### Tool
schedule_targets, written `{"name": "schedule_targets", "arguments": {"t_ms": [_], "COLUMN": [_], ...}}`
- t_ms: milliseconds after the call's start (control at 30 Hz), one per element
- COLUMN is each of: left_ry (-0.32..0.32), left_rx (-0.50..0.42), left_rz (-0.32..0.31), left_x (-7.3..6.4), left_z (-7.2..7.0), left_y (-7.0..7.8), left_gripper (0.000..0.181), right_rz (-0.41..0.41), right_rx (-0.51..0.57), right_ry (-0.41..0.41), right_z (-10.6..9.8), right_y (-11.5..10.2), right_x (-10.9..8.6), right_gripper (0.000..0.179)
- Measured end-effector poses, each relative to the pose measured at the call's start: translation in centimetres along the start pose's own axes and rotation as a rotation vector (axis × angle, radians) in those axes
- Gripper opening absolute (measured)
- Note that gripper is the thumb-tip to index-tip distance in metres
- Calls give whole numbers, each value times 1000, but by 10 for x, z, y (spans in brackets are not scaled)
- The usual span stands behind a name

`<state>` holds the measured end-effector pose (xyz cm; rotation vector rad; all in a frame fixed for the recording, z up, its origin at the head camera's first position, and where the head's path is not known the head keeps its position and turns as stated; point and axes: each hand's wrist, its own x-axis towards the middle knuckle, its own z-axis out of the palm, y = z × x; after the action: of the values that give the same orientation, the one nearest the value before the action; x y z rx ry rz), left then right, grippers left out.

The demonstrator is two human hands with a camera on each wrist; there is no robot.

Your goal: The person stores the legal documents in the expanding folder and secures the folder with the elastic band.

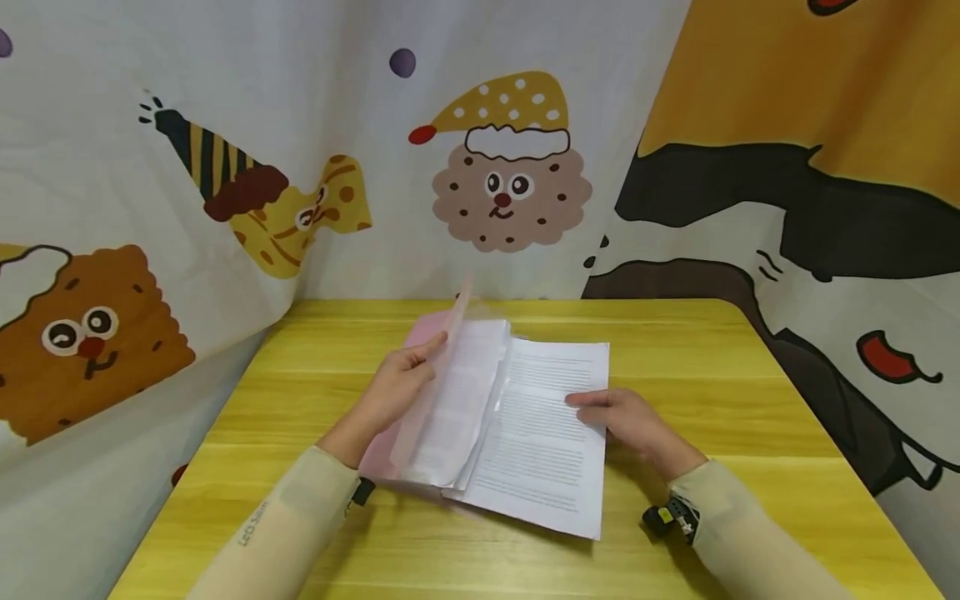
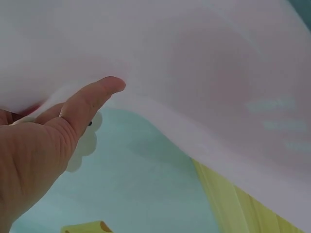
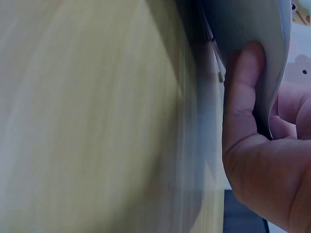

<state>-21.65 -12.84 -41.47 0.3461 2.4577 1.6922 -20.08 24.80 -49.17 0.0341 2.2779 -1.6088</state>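
A pink folder (image 1: 375, 457) lies spread on the table, its translucent pink flap (image 1: 411, 440) raised on the left. My left hand (image 1: 397, 383) holds that flap near its left edge; in the left wrist view the left thumb (image 2: 92, 99) lies along the pale sheet, and the other fingers are mostly hidden. Printed papers (image 1: 543, 425) lie to the right, with white sheets (image 1: 467, 400) standing partly turned between them and the flap. My right hand (image 1: 633, 421) pinches the papers at their right edge. From the right wrist view, the edge of the papers (image 3: 272, 29) passes between thumb and fingers.
The wooden table (image 1: 697, 367) has its back edge against a hanging cloth (image 1: 345, 75) printed with cartoon cookies. Small dark devices are strapped at both wrists, the right one (image 1: 660, 521) just above the tabletop.
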Motion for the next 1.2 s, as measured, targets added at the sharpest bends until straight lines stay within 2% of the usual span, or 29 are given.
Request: {"name": "schedule_targets", "arguments": {"t_ms": [133, 300, 467, 633, 733, 800, 967, 1200], "left_ry": [-39, -48, -32, -30, -29, -25, -16, 9], "left_rx": [-10, 3, 0, -4, -2, 1, 7, 2], "left_rz": [-1, 13, 25, 39, 45, 41, 32, 37], "left_x": [-1, -1, 0, 5, 7, 7, 5, 3], "left_z": [3, 4, 1, 5, 9, 11, 12, 10], "left_y": [0, 3, 8, 9, 6, 5, 7, 6], "left_gripper": [61, 61, 61, 60, 60, 59, 60, 60], "right_rz": [-21, -41, -19, -37, -71, -70, -14, 9], "right_rx": [-32, -21, 12, 26, 46, 96, 220, 284], "right_ry": [-2, 106, 194, 185, 130, 99, 114, 104], "right_z": [8, 14, 20, 38, 48, 50, 40, 24], "right_y": [-9, -15, -16, -24, -26, -26, -14, -1], "right_x": [6, 16, 17, 16, 19, 21, 16, 9], "right_gripper": [38, 37, 38, 40, 43, 45, 51, 58]}}
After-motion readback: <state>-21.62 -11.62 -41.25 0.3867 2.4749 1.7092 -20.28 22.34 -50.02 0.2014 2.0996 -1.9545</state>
